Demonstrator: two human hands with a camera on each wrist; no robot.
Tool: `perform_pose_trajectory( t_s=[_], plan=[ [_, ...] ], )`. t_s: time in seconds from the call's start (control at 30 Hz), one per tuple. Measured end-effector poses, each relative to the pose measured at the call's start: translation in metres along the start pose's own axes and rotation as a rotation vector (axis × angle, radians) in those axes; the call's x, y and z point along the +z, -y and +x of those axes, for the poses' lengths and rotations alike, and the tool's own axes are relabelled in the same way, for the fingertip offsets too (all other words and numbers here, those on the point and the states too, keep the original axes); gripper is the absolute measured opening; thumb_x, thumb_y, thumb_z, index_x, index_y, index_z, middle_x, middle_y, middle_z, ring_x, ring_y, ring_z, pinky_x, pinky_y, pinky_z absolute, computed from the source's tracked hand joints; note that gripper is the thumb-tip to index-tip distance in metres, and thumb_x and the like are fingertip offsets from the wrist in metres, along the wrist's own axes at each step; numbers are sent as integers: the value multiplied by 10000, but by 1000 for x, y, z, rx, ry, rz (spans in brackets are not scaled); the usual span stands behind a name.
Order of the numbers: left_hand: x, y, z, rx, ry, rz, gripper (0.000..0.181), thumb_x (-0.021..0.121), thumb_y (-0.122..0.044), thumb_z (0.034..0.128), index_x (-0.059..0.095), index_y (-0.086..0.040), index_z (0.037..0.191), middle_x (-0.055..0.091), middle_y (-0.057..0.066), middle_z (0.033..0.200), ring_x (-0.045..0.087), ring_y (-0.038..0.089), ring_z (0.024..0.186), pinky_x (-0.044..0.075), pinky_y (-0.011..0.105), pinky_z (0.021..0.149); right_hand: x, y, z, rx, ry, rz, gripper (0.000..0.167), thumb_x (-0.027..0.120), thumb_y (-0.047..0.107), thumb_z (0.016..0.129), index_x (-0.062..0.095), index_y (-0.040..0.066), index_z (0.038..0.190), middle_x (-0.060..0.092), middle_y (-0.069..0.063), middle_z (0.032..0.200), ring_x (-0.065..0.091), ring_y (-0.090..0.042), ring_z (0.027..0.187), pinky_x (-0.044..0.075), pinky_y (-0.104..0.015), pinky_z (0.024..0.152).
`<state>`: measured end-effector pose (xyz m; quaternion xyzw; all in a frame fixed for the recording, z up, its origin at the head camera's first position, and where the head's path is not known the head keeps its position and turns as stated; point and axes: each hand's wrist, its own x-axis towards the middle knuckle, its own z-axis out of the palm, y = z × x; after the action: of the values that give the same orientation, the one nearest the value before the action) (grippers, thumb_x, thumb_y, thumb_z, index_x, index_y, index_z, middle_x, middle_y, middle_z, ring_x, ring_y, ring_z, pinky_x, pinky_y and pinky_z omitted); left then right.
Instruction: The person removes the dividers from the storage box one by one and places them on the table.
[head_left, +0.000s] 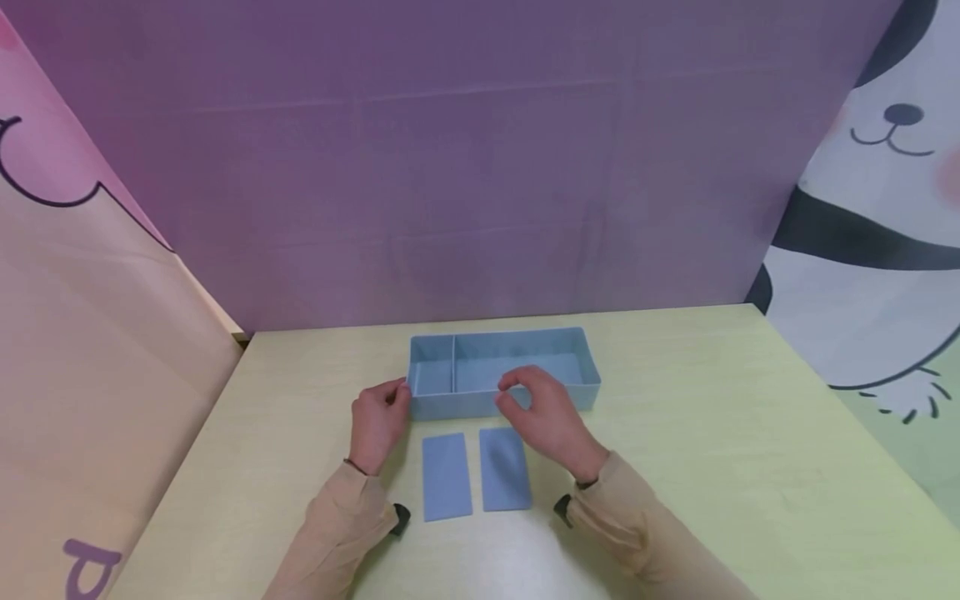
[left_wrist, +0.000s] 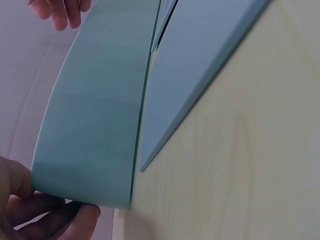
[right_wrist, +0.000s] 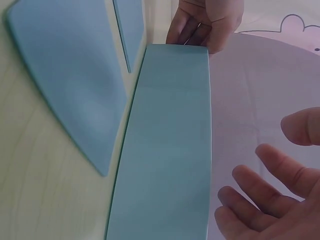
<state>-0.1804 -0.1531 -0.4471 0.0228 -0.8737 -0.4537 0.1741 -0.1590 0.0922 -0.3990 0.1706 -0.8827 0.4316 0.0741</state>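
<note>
A light blue two-compartment box (head_left: 467,406) stands on the table, with a thin divider nearer its left end. My left hand (head_left: 378,423) holds the box's left end at the front corner, its fingers bent against the end wall. My right hand (head_left: 551,421) hovers in front of the larger compartment, thumb and fingers curved and apart, holding nothing; the right wrist view shows the gap between its fingers and the box's rim. Two flat blue rectangular panels, a left panel (head_left: 447,477) and a right panel (head_left: 505,471), lie side by side before the box.
The pale wooden table (head_left: 697,417) reaches back to a purple cloth backdrop (head_left: 480,183). A printed panda panel (head_left: 870,225) stands along the right side, and a pink and beige printed panel (head_left: 90,317) along the left.
</note>
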Motion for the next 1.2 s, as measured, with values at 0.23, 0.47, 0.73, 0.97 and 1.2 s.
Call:
perform_pose_trajectory(
  t_s=[0.23, 0.47, 0.73, 0.97, 1.2],
  plan=[
    [-1, -1, 0, -2, -2, -1, 276, 531, -122, 917, 718, 2, 1078, 718, 145, 970, 605, 201, 730, 427, 277, 602, 3, 1, 5, 6, 5, 0, 190, 617, 221, 914, 663, 113, 1063, 630, -25, 1142, 548, -223, 1129, 413, -415, 961],
    [-1, 0, 0, -3, 0, 2, 273, 533, -120, 921, 716, 7, 1079, 717, 152, 969, 592, 195, 698, 418, 268, 576, 7, 4, 11, 1, 6, 15, 225, 616, 217, 914, 661, 90, 1095, 632, -41, 1157, 544, -239, 1144, 409, -418, 966],
    [0, -1, 0, -20, 14, -1, 279, 530, -128, 930, 707, 14, 1092, 713, 154, 991, 612, 208, 766, 436, 283, 624, 12, 7, 20, 29, -12, 19, 231, 601, 234, 914, 669, 97, 1087, 637, -41, 1149, 540, -244, 1152, 405, -420, 968],
    [-1, -1, 0, -21, 17, -3, 280, 529, -130, 928, 710, 5, 1092, 716, 149, 982, 595, 208, 734, 418, 282, 605, 18, 7, 26, 44, 5, 14, 246, 601, 254, 920, 665, 107, 1107, 626, -40, 1171, 527, -250, 1174, 402, -424, 972],
    [-1, -1, 0, -12, 18, -5, 279, 528, -129, 927, 712, 2, 1089, 716, 144, 984, 605, 202, 764, 432, 290, 641, 23, 8, 31, 58, 23, 0, 274, 586, 272, 927, 655, 107, 1135, 617, -41, 1197, 520, -243, 1185, 404, -415, 972]
  ],
)
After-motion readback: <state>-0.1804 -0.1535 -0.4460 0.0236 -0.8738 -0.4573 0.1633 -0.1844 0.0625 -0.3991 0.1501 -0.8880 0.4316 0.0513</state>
